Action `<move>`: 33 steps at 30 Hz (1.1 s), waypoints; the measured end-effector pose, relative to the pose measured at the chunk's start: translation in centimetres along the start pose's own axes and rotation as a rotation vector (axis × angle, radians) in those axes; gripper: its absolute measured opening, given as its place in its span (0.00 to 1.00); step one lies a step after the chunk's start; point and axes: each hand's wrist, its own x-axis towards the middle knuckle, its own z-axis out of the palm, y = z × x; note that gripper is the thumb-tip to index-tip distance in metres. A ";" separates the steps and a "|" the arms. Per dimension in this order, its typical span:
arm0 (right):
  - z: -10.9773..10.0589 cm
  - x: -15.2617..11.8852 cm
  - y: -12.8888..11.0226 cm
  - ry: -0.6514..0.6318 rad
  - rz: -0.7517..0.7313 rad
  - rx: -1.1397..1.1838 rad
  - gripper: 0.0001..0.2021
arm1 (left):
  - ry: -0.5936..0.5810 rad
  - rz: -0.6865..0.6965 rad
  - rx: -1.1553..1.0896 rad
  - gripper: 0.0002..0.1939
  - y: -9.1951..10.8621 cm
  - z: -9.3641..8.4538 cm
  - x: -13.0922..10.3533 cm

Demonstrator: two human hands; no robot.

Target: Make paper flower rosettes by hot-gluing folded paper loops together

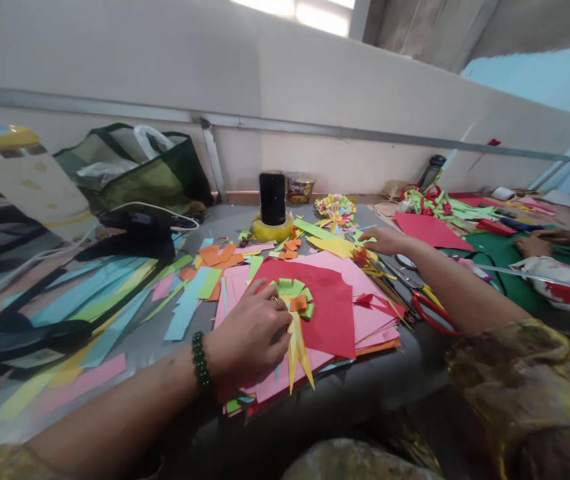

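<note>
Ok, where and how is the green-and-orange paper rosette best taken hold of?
I'd pinch the paper rosette lightly by the green loops on its right rim, coming from the right. The left hand covers its left side, while the right side is exposed over the red sheet. The loops look easily crushed, and the thin yellow tails, pointing toward the wearer, would likely bend.

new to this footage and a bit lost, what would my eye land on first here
Probably the bright red sheet near the middle, on stacked pink paper, with the left hand at a green, orange and yellow rosette there. Behind it, a dark phone stands upright at a yellow base, left of a ruffled multicoloured paper cluster.
</note>
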 end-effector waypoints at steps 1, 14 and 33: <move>0.0 0.1 -0.2 -0.015 -0.019 -0.006 0.20 | 0.004 -0.001 0.002 0.12 0.0 0.0 0.0; -0.1 0.1 1.0 -0.088 -0.052 -0.052 0.20 | 0.009 0.004 0.012 0.11 -0.1 0.1 0.0; -3.7 -2.1 -1.7 0.280 0.172 0.498 0.07 | -0.010 0.001 0.039 0.10 0.0 0.1 0.0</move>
